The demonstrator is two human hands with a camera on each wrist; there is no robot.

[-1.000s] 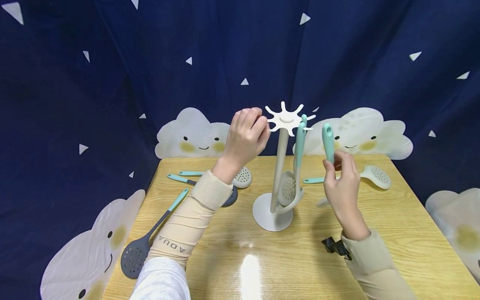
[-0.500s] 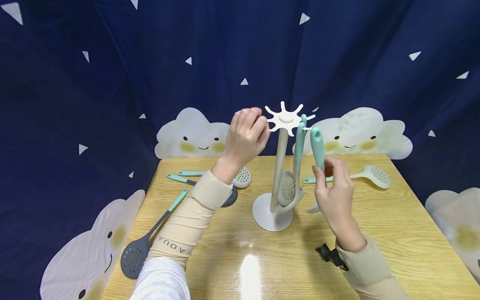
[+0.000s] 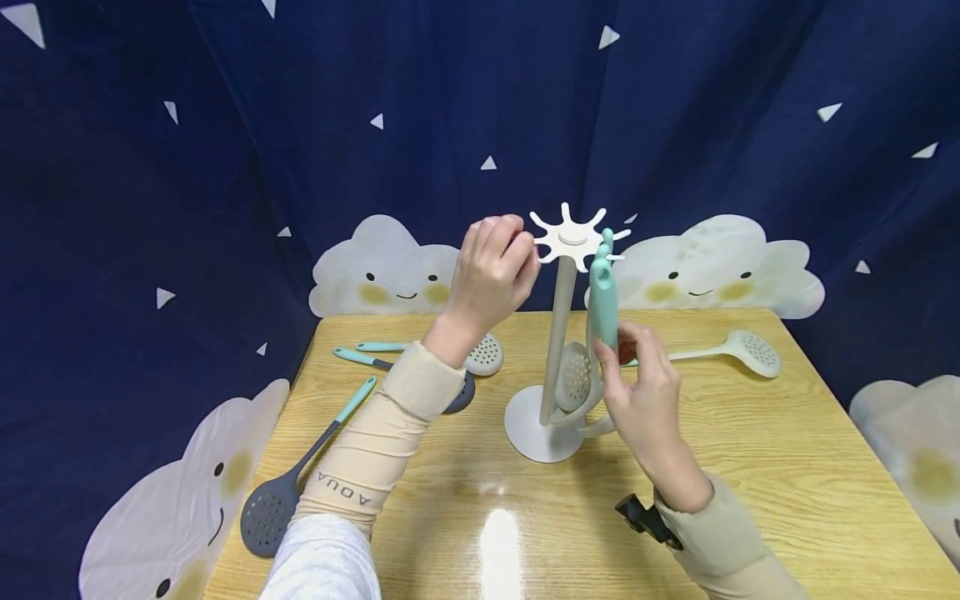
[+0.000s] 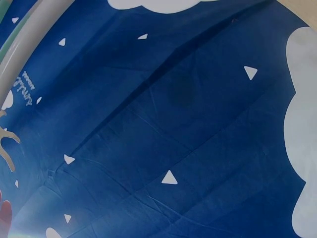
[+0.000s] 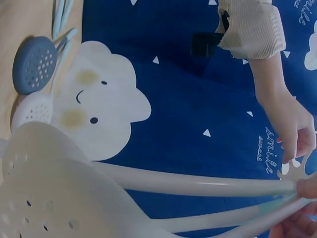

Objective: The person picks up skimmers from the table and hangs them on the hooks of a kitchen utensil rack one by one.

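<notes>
Your right hand [image 3: 641, 396] pinches the utensil [image 3: 603, 310], now shifted left to the right side of the rack [image 3: 558, 333], lining up near its prongs [image 3: 617, 257]; your left hand [image 3: 491, 271] pinches the rack's left edge.

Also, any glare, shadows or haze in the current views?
Head: glare streak on the wooden table, plus soft shadows. Left wrist: dim curtain, pale glow near the lower-left corner. Right wrist: pale utensil head close to the lens looks hazy.
</notes>
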